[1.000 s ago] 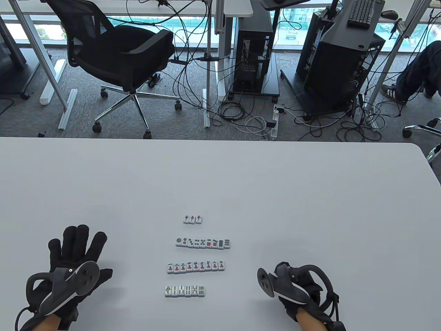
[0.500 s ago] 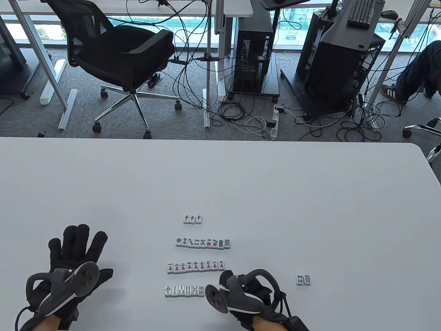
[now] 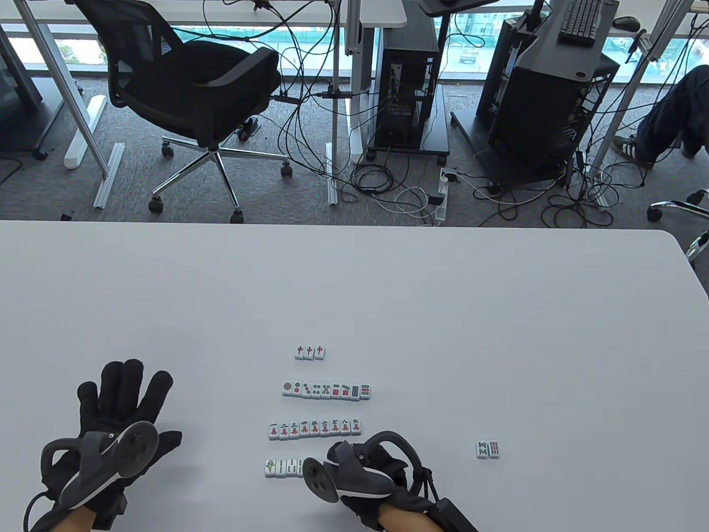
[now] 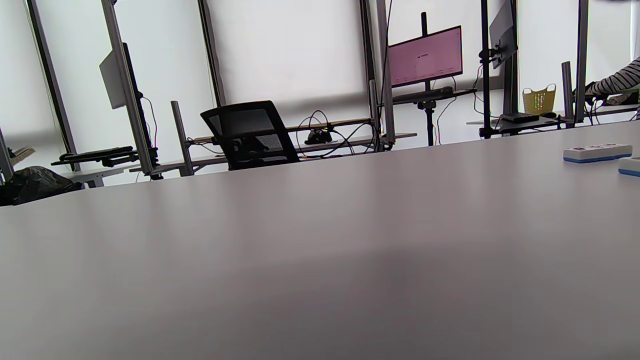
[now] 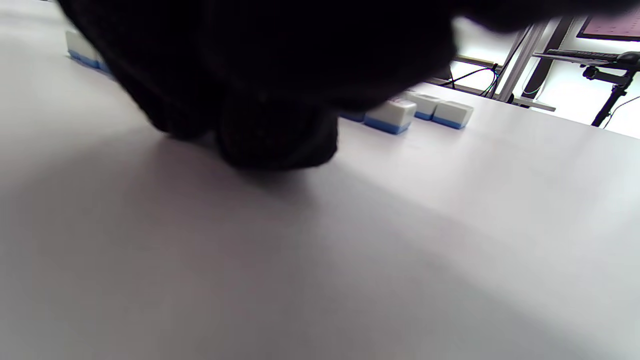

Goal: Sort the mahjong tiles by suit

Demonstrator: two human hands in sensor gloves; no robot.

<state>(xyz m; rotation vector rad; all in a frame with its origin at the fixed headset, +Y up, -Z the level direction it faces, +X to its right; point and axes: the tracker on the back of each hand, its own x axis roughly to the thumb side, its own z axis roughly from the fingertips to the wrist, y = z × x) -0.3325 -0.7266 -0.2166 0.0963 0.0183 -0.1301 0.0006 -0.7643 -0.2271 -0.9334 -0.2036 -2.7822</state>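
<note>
Two gloved hands sit at the near edge of the grey table (image 3: 498, 310). The left hand (image 3: 111, 421) lies flat with fingers spread, holding nothing, well apart from the tiles. The right hand (image 3: 371, 476) covers the right end of the nearest row of tiles (image 3: 283, 467); its tracker and glove hide the fingers, so whether it grips a tile cannot be told. A pair of tiles (image 3: 488, 449) lies apart to the right. Beyond the nearest row come a row of nine character tiles (image 3: 315, 429), then a row of dot tiles (image 3: 326, 390), then three red-marked tiles (image 3: 309, 352). Past the table stand a black office chair (image 3: 194, 94), computer towers (image 3: 410, 83) and tangled cables (image 3: 388, 188) on the carpet.
</note>
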